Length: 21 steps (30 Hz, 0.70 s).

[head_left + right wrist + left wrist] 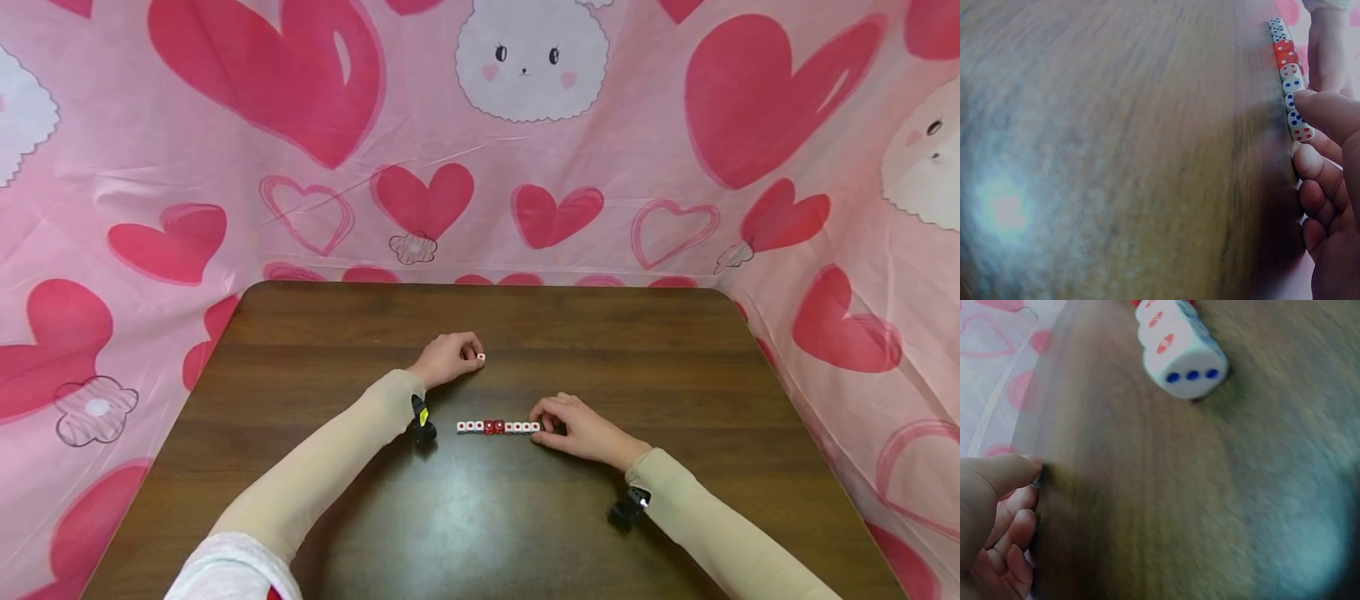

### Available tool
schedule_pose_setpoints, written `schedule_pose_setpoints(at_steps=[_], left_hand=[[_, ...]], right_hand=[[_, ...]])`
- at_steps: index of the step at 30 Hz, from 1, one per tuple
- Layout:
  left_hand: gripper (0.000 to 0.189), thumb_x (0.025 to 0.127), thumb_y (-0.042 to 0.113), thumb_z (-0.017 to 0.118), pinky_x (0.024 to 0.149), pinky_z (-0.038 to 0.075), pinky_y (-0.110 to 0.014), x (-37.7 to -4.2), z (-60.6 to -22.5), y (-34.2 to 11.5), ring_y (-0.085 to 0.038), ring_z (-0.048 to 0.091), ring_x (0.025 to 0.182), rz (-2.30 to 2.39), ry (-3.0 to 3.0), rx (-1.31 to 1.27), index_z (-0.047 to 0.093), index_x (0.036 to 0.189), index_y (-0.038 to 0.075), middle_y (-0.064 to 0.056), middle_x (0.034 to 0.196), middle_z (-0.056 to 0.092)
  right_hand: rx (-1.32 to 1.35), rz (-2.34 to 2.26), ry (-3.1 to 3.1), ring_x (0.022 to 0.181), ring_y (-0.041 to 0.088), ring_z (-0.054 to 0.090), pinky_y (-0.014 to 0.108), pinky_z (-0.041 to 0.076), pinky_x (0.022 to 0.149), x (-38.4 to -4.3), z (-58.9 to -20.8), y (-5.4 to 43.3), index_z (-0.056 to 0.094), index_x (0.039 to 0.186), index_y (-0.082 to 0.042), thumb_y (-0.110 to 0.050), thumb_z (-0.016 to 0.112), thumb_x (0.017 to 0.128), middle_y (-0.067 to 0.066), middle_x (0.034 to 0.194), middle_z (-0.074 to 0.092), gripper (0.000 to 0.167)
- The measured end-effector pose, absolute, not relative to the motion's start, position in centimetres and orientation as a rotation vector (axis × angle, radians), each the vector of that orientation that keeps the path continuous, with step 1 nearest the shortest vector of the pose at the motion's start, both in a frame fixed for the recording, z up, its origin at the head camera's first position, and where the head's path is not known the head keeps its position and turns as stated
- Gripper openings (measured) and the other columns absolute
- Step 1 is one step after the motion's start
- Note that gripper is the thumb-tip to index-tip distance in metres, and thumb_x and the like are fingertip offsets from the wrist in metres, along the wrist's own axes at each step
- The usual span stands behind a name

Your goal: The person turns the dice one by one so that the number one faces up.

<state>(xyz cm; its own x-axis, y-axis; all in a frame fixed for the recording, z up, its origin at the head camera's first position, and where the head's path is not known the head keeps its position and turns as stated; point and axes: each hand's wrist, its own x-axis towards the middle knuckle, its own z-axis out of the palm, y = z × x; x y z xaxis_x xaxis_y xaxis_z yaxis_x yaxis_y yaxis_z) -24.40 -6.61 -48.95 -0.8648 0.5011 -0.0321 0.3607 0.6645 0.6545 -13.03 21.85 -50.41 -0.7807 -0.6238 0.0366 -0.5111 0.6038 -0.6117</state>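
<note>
A straight row of small white dice lies on the brown table, with two red dice side by side in its middle. My left hand is behind the row's left part, pinching a single white die between thumb and finger. At the row's right end, my right hand has its thumb and index finger on the front and back of the end white die. In the left wrist view, the row's left-end die shows three blue pips, while the pinched die is mostly hidden.
The wooden table has rounded far corners. Pink cloth printed with hearts hangs behind it and along both sides. Black wrist cameras sit on both wrists, close over the tabletop.
</note>
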Motion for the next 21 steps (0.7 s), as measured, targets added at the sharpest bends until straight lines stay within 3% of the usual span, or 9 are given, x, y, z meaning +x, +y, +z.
schedule_pose_setpoints(at_steps=[21], left_hand=[[0.01, 0.094, 0.021, 0.08, 0.081, 0.046, -0.036, -21.9, -48.6, -8.4, -0.014, 0.055, 0.083, 0.875, 2.702, 0.848, 0.072, 0.09, 0.017, 0.006, 0.082, 0.067]], right_hand=[[-0.957, -0.916, 2.651, 0.082, 0.005, 0.046, 0.026, 0.042, 0.074, -13.1, -50.5, 22.0, 0.066, 0.109, -0.023, -0.026, 0.076, 0.097, -0.018, 0.084, 0.053, 0.017]])
